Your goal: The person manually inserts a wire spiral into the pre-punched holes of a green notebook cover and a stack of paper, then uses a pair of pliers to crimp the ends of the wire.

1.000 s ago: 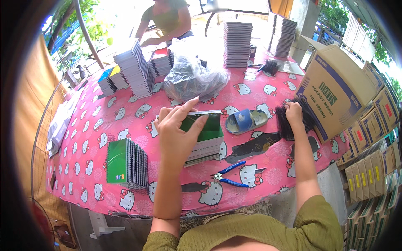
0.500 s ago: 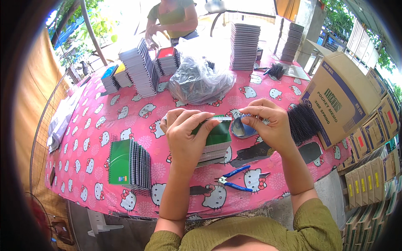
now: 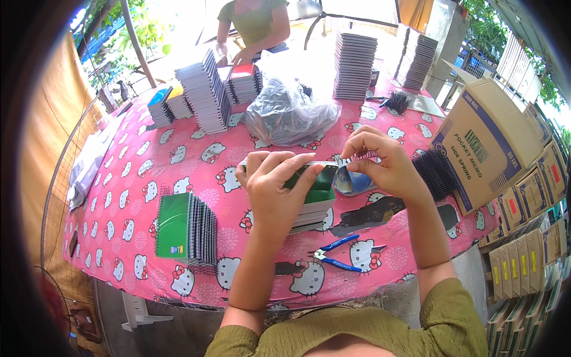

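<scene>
My left hand (image 3: 273, 181) grips a green-covered memo pad (image 3: 322, 184) by its upper edge, over a stack of unbound pads (image 3: 310, 215). Fingers and thumb of my right hand (image 3: 377, 163) are pinched at the pad's right corner, on a thin spiral wire (image 3: 364, 154) partly hidden by the fingers. Just below that hand lies a blue rounded piece (image 3: 355, 183) on the table. Blue-handled nippers (image 3: 339, 254) rest nearer to me, jaws apart. Left of my left hand stands a stack of green spiral notebooks (image 3: 175, 226).
A pile of black spiral coils (image 3: 435, 175) lies beside an open cardboard box (image 3: 479, 143) on the right. A clear plastic bag (image 3: 291, 116) and tall notebook stacks (image 3: 355, 65) stand at the back. A co-worker (image 3: 256, 27) is across the pink patterned table (image 3: 128, 238).
Both hands stay at the pad's upper edge, and my right fingers have come closer to its corner. The co-worker's arms have lowered toward the table. The whole view has shifted slightly.
</scene>
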`<move>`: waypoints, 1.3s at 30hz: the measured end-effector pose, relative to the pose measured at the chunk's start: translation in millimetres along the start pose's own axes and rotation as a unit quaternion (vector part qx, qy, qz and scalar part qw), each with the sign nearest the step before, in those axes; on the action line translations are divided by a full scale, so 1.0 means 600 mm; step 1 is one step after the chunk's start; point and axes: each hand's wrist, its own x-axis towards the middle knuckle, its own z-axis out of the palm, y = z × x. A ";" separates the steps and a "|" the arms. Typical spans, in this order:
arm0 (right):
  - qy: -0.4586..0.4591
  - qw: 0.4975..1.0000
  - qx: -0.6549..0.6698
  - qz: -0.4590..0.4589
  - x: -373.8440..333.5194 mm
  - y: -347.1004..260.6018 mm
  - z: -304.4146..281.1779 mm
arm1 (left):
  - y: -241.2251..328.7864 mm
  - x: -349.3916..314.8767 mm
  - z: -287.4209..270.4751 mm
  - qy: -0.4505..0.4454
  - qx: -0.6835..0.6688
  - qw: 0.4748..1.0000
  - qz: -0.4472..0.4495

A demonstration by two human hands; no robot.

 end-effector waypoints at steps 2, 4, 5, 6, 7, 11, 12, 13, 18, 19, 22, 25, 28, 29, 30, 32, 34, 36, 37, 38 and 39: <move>-0.036 0.999 0.009 0.034 0.006 -0.002 -0.003 | 0.000 0.001 0.001 0.002 0.005 1.000 0.003; -0.057 0.997 0.000 0.048 0.007 -0.007 -0.005 | -0.002 0.001 0.002 0.008 0.007 1.000 0.005; -0.061 0.997 -0.013 0.045 0.005 -0.011 -0.004 | -0.004 -0.001 0.004 0.011 0.007 1.000 0.002; -0.065 0.997 -0.026 0.042 0.004 -0.015 -0.004 | -0.008 -0.003 0.006 0.014 0.007 1.000 0.000; -0.059 0.994 0.002 0.096 0.004 -0.024 -0.002 | -0.010 -0.004 0.006 0.017 0.008 1.000 -0.002; 0.039 0.994 -0.057 0.089 -0.001 -0.034 0.027 | -0.010 -0.001 -0.002 -0.010 -0.001 1.000 -0.014; 0.084 0.990 -0.113 0.029 -0.001 -0.034 0.036 | -0.009 0.000 -0.003 -0.015 -0.009 1.000 -0.016; 0.058 0.990 -0.122 0.033 0.000 -0.035 0.035 | -0.009 0.000 -0.003 -0.019 -0.017 1.000 -0.018; -0.002 0.987 -0.153 0.051 0.009 -0.051 0.033 | -0.010 -0.005 -0.001 -0.018 -0.010 1.000 -0.019; 0.000 0.984 -0.167 0.061 0.009 -0.053 0.036 | -0.009 -0.003 -0.005 -0.018 -0.007 1.000 -0.018; 0.014 0.991 -0.108 0.079 0.011 -0.038 0.016 | -0.009 -0.007 -0.015 -0.014 0.000 1.000 -0.021; 0.131 0.966 -0.174 0.142 -0.006 0.068 -0.062 | -0.003 -0.003 -0.021 -0.044 -0.019 0.999 -0.021; -0.097 0.934 -0.302 0.163 -0.112 0.253 -0.067 | -0.001 0.007 -0.008 -0.010 -0.028 1.000 -0.001; -0.154 0.928 -0.318 0.121 -0.149 0.296 -0.050 | -0.003 0.008 -0.007 -0.007 -0.022 1.000 0.012; -0.129 0.931 -0.324 0.108 -0.162 0.305 -0.032 | -0.009 0.007 -0.013 -0.003 -0.014 1.000 0.021; -0.134 0.921 -0.337 0.143 -0.161 0.290 -0.009 | -0.022 0.001 -0.016 -0.002 -0.014 0.999 0.029; -0.181 0.890 -0.340 0.243 -0.136 0.279 -0.010 | -0.021 -0.001 -0.014 -0.009 -0.018 1.000 0.007; -0.061 0.932 -0.299 0.193 -0.118 0.289 -0.027 | -0.013 0.006 -0.012 0.000 -0.036 0.999 0.001; 0.000 0.947 -0.277 0.164 -0.110 0.293 -0.035 | -0.011 0.006 -0.009 -0.010 -0.040 0.999 0.001; 0.049 0.980 -0.095 0.168 -0.083 0.274 -0.038 | -0.015 0.005 -0.011 -0.016 -0.037 0.999 -0.003; 0.093 0.977 0.092 0.168 -0.056 0.234 -0.037 | -0.017 0.002 -0.013 -0.021 -0.033 0.999 -0.009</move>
